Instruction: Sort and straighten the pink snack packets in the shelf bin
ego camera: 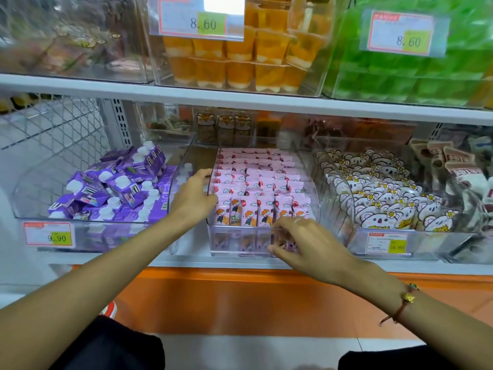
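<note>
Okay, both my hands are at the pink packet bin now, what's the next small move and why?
Probably nudge the front row upright with the right hand, which sits at the bin's front wall. The front pink packets lean unevenly, while the rows behind look tidy. The left hand at the left side can steady them.

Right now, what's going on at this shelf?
A person is tidying the pink snack packets in a clear plastic shelf bin on the lower shelf. The left hand rests against the bin's left side, fingers over its wall beside the packets. The right hand is at the bin's front wall, fingers curled near the front row. The packets stand in fairly neat rows. Purple cartons fill the bin to the left, white bear-print packets the bin to the right.
</note>
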`<act>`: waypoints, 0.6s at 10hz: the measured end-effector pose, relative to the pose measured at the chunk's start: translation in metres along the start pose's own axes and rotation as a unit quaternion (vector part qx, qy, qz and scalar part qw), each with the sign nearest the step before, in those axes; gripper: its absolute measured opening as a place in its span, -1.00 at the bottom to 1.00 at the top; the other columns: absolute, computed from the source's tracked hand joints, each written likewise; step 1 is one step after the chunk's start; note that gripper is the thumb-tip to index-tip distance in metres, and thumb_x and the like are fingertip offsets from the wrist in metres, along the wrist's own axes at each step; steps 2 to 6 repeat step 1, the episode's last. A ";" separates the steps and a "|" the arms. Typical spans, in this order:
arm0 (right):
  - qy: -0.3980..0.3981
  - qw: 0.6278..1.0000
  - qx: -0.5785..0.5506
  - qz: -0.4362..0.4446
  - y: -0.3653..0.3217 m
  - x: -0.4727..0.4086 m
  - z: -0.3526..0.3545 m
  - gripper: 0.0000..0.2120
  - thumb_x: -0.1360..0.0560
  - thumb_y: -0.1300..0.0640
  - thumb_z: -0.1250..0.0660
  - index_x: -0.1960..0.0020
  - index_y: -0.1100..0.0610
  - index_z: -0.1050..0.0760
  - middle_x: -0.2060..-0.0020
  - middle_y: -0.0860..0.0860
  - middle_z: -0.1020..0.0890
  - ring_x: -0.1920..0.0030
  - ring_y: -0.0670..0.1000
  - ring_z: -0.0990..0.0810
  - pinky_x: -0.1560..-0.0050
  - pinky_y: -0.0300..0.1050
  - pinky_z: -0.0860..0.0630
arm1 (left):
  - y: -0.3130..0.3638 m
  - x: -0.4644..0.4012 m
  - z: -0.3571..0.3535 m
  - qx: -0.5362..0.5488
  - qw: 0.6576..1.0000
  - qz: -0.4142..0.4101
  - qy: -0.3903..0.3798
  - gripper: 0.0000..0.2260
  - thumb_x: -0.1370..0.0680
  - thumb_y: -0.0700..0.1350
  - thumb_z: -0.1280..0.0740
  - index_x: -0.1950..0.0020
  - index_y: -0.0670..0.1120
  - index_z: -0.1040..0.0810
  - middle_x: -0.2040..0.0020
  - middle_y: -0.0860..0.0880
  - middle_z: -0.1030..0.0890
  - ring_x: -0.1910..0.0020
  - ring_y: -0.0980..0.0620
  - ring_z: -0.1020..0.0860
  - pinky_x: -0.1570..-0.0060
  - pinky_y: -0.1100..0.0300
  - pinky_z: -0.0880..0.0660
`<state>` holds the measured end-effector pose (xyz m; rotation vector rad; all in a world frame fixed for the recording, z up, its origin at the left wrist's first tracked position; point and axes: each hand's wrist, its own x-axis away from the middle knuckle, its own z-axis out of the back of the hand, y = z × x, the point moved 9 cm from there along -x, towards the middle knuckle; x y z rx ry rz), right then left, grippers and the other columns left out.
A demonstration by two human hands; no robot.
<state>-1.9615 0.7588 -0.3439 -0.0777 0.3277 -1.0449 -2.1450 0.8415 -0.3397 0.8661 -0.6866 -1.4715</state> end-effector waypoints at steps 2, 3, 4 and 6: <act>0.052 0.999 -0.013 -0.003 0.005 0.007 0.035 -0.52 -0.52 -0.23 -0.22 -0.36 -0.03 -0.39 -0.20 -0.07 -0.57 -0.16 -0.08 -0.51 -0.11 -0.13 -0.46 | 0.012 0.008 0.031 -0.147 0.988 -0.022 0.035 -0.42 -0.56 0.14 -0.26 -0.51 -0.02 -0.20 -0.46 -0.07 -0.38 -0.36 -0.12 -0.43 -0.27 -0.08 -0.41; 0.052 0.999 -0.013 -0.003 0.005 0.007 0.035 -0.52 -0.52 -0.23 -0.22 -0.36 -0.03 -0.39 -0.20 -0.07 -0.57 -0.16 -0.08 -0.51 -0.11 -0.13 -0.46 | 0.012 0.008 0.031 -0.147 0.988 -0.022 0.035 -0.42 -0.56 0.14 -0.26 -0.51 -0.02 -0.20 -0.46 -0.07 -0.38 -0.36 -0.12 -0.43 -0.27 -0.08 -0.41; 0.052 0.999 -0.013 -0.003 0.005 0.007 0.035 -0.52 -0.52 -0.23 -0.22 -0.36 -0.03 -0.39 -0.20 -0.07 -0.57 -0.16 -0.08 -0.51 -0.11 -0.13 -0.46 | 0.012 0.008 0.031 -0.147 0.988 -0.022 0.035 -0.42 -0.56 0.14 -0.26 -0.51 -0.02 -0.20 -0.46 -0.07 -0.38 -0.36 -0.12 -0.43 -0.27 -0.08 -0.41; 0.052 0.999 -0.013 -0.003 0.005 0.007 0.035 -0.52 -0.52 -0.23 -0.22 -0.36 -0.03 -0.39 -0.20 -0.07 -0.57 -0.16 -0.08 -0.51 -0.11 -0.13 -0.46 | 0.012 0.008 0.031 -0.147 0.988 -0.022 0.035 -0.42 -0.56 0.14 -0.26 -0.51 -0.02 -0.20 -0.46 -0.07 -0.38 -0.36 -0.12 -0.43 -0.27 -0.08 -0.41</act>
